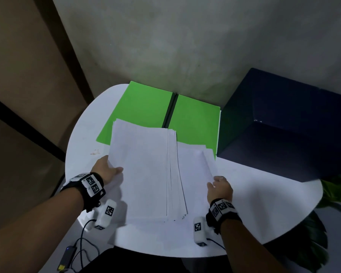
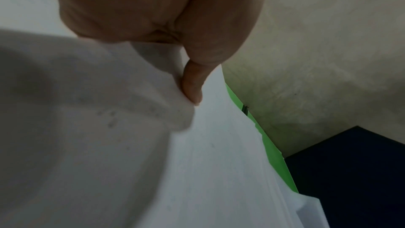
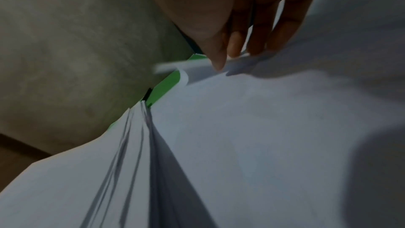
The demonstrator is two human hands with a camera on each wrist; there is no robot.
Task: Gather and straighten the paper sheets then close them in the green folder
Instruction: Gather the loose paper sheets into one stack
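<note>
The left hand [image 1: 108, 170] pinches the left edge of the main stack [image 1: 142, 174], thumb on top, at the centre of the head view. The right hand [image 1: 220, 189] grips the lower right corner of a loose sheet [image 1: 195, 168] that lies offset to the right of the stack; its fingers [image 3: 258, 41] curl at the paper's edge, though the wrist view is blurred and how many sheets they hold is hard to tell. The folder [image 1: 146, 107] lies open on the white table [image 1: 264, 203] in the upper middle of the frame, its near part under the papers. The stack's right edge is fanned, not squared.

Risks, as I judge them: the one-sided pinch may let fanned sheets slip out towards the lower edge of the frame, near the table rim. Pulling the loose sheet by its corner may crease it. Closing the folder before squaring would leave edges sticking out.
</note>
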